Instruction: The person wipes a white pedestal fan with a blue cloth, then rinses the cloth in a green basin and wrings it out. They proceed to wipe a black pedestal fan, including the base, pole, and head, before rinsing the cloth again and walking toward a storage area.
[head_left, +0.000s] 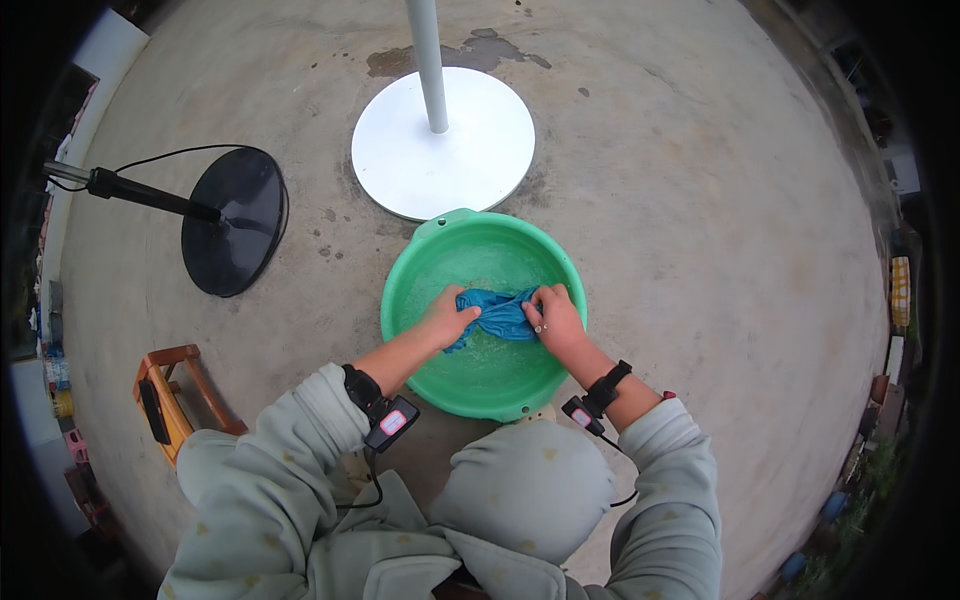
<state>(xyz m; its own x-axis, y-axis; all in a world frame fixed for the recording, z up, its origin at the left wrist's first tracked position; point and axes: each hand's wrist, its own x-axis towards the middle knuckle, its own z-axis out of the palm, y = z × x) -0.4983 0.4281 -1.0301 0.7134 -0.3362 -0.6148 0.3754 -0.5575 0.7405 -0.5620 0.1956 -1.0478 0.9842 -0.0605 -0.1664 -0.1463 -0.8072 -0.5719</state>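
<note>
A wet blue cloth (501, 315) is bunched between my two hands above a round green plastic basin (390, 322). My left hand (448, 319) grips its left end, the thumb laid over the fabric and a loose corner hanging below. At the opposite end, my right hand (556, 319) pinches the cloth between thumb and fingers. The stretch between them looks gathered and slightly twisted. Clear, rippled water (487, 379) lies in the basin beneath. Each of my wrists wears a black strap with a small wired device.
Beyond the basin stands a white round base (480, 157) with a grey pole (427, 67). A black stand base (236, 225) with a cable is to the left. A wooden stool (180, 397) sits at lower left on the concrete floor (712, 262).
</note>
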